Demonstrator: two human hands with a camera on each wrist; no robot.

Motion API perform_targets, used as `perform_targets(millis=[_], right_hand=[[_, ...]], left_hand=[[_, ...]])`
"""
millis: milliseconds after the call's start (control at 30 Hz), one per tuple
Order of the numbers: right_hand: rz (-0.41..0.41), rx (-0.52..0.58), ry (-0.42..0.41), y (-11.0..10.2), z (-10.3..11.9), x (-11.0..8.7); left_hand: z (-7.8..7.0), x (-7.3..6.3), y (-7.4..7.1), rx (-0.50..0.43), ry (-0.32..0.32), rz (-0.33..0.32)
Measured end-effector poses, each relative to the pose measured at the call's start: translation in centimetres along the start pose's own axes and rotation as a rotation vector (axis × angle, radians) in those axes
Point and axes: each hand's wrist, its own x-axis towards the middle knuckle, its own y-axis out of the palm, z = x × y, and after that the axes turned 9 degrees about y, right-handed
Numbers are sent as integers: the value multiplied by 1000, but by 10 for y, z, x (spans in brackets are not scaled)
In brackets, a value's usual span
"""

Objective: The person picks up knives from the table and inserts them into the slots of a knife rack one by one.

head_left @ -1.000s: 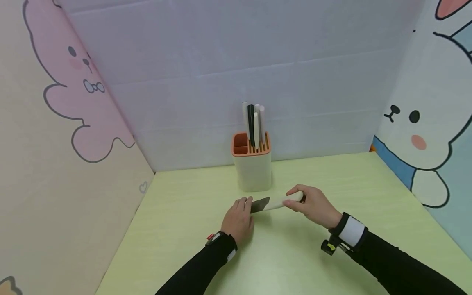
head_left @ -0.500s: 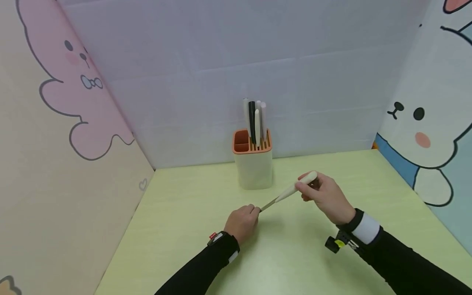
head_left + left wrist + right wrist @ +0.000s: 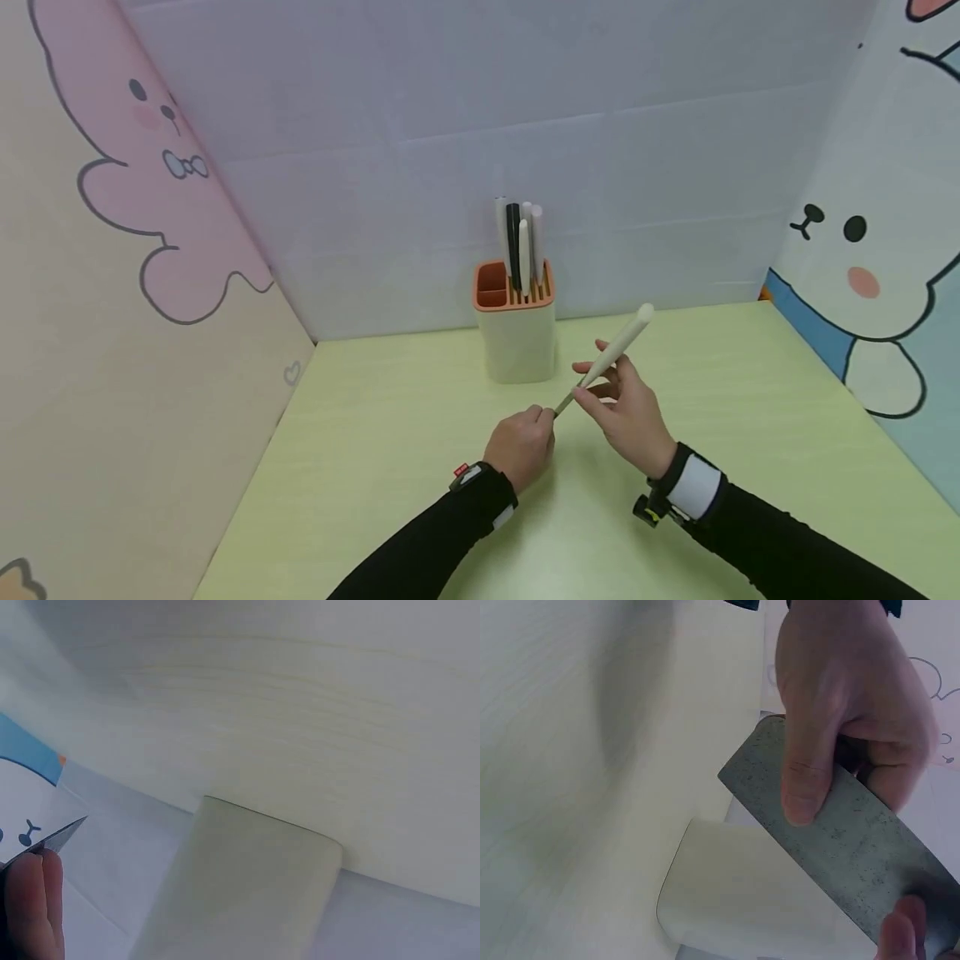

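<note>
A kitchen knife [image 3: 618,343] with a white handle and a broad grey blade [image 3: 847,840] is held above the table, handle slanting up to the right. My left hand [image 3: 521,446] pinches the blade near its front end; the right wrist view shows its thumb lying flat on the blade. My right hand [image 3: 626,412] is where handle and blade meet, thumb on one side and fingers on the other, loosely spread. Its fingertips [image 3: 904,926] touch the blade in the right wrist view. In the left wrist view, a blade corner [image 3: 67,831] sticks out past my left fingers [image 3: 34,900].
Behind the hands stands a cream knife holder [image 3: 517,346] with an orange slotted top. Several knife handles [image 3: 519,246], white and black, rise from its slots. The pale green table [image 3: 390,417] meets a white back wall [image 3: 390,208] and printed side walls.
The knife has turned from nearly level to steeply slanted, its handle rising. My right hand has slid from the handle end down toward the blade. My left hand has moved slightly right.
</note>
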Motion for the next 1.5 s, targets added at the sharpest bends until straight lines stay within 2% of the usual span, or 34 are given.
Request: perform_targets(millis=[133,300,500,700,767,933,1100,1300,1400,1500], right_hand=[[-77,-52,-35,6,-6,-1],[-104,-53,-28,6,-11,1],[-95,-55,-19,4,-13,3],[-96,-63,-28,-3,-10,7],[-93,-49,-7,-8,-9,8],[-59,51,60,-23,-6,15],[-57,121,140,-46,1,26],[-80,114,153,-71,18,52],[-76,110,132,-80,31,68],[-62,108,99,-84,45,86]], left_hand=[[-5,6,-1,8,-22,9],[-14,9,-1,24,-25,17],[-20,9,1,26,-23,40],[-20,5,0,-14,13,-16],[-19,4,-2,-37,22,-17],[-12,2,-8,-78,-7,-3],[13,8,-20,-68,-51,-61],[64,26,-37,12,-89,-117],[90,37,-43,60,-112,-105],[110,47,-44,118,-120,-50]])
